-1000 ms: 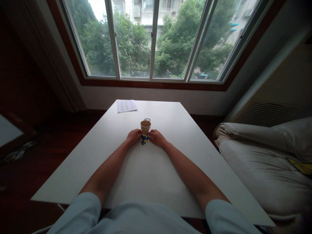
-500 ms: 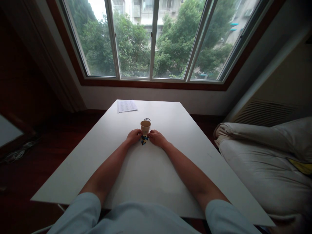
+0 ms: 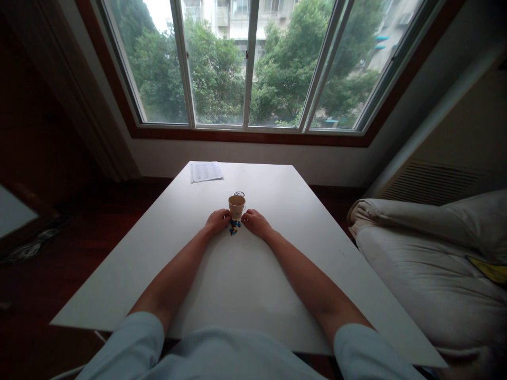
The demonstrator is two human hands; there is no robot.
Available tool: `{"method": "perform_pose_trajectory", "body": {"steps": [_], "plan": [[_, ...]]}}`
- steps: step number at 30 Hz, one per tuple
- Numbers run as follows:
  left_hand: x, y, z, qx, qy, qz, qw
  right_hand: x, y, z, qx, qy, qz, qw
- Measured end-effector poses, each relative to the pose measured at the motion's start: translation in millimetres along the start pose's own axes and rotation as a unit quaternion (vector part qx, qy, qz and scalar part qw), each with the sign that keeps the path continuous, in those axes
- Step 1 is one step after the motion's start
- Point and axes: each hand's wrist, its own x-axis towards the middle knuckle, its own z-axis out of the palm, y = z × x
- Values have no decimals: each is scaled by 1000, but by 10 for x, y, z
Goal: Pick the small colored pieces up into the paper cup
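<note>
A light tan cup [image 3: 236, 208] stands upright on the white table, its mouth facing up. Just in front of its base lies a small heap of blue, dark and yellow pieces [image 3: 234, 227], too small to name. My left hand [image 3: 217, 220] rests at the left of the cup and heap, fingers curled inward. On the other side my right hand [image 3: 255, 221] is curled too, its fingertips close to the cup's base. Whatever either hand pinches is too small to make out. Behind the cup, a thin dark ring-shaped item [image 3: 239, 193] is partly hidden.
Printed paper sheets [image 3: 206, 172] lie at the far left of the white table [image 3: 253, 295]. A window [image 3: 245, 68] rises beyond the far edge. To the right is a sofa covered in pale cloth [image 3: 428, 264]; cables [image 3: 29, 248] lie on the floor at left.
My right hand's fingertips have shifted very slightly away from the cup's base. Cup, heap and left hand look nearly unchanged.
</note>
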Motion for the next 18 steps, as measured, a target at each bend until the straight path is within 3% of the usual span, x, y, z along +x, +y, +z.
{"method": "perform_pose_trajectory", "body": {"steps": [18], "plan": [[-11,30,-20,3,-2,-9,1000,-10,-53,-35,4,-5,19,1000]]}}
